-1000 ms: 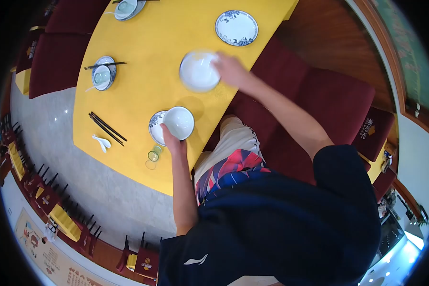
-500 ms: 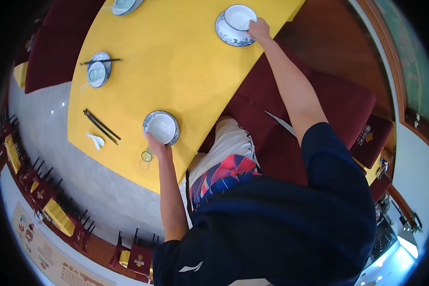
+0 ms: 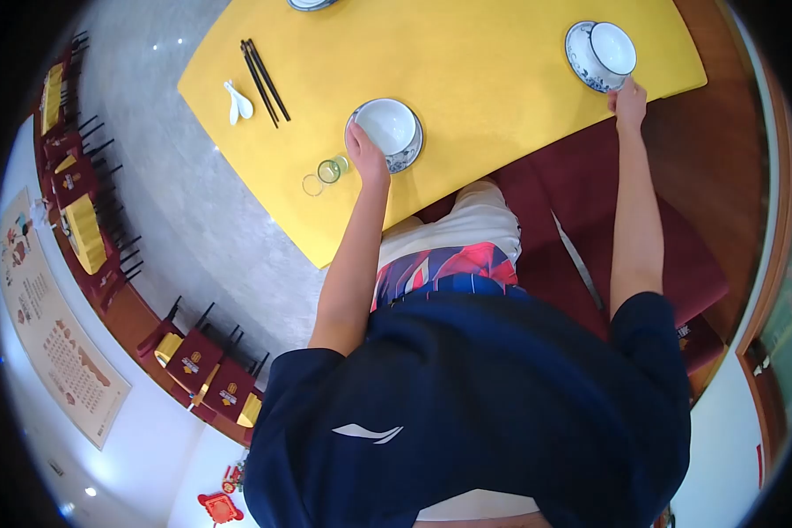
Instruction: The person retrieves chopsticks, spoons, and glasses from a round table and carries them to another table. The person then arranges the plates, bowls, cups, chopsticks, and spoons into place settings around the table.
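Observation:
On the yellow-covered table (image 3: 466, 79), my left hand (image 3: 367, 157) grips the near-left rim of a white bowl (image 3: 387, 128). A blue-patterned plate (image 3: 407, 159) shows beneath that bowl. Farther right, my right hand (image 3: 627, 106) holds the near edge of a second white bowl (image 3: 614, 49), which sits off-centre over another blue-patterned plate (image 3: 579, 55). Whether either bowl touches its plate cannot be told. Just left of my left hand stands a greenish glass (image 3: 330, 170). Both hands have their fingers closed, partly hidden by the bowls.
Black chopsticks (image 3: 264, 84) and white spoons (image 3: 238, 103) lie toward the table's left side. At the far edge another plate (image 3: 311, 3) is partly cut off. A dark red seat (image 3: 581, 202) runs along the near right side. Chairs (image 3: 194, 361) line the left wall.
The view has turned, so the table appears shifted. Both hands stay on their bowls. The right bowl now sits farther to the side of its plate.

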`<action>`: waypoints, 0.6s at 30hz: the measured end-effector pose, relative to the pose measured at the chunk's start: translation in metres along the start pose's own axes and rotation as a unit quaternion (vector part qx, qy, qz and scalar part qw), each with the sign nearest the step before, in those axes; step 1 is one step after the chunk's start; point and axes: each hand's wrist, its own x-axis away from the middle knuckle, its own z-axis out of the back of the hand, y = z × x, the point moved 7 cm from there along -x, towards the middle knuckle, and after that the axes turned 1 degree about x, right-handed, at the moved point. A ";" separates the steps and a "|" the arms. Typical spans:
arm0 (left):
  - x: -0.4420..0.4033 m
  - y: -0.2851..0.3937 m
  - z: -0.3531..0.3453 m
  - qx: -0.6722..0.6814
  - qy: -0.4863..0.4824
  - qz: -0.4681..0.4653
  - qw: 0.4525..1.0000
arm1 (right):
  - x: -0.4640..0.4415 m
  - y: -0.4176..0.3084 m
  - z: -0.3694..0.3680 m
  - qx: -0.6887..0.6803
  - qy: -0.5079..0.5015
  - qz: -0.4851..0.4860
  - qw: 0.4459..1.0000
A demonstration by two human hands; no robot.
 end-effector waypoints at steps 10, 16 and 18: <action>0.002 0.024 0.003 -0.276 0.116 -0.188 0.935 | 0.197 0.010 -0.019 -0.011 -0.094 -0.030 0.995; 0.022 0.022 0.023 0.029 0.079 -0.027 0.996 | 0.304 -0.042 -0.129 0.208 -0.233 0.152 0.938; 0.055 0.038 0.057 -0.044 0.026 -0.098 0.994 | 0.386 -0.094 -0.202 0.294 -0.320 0.353 0.829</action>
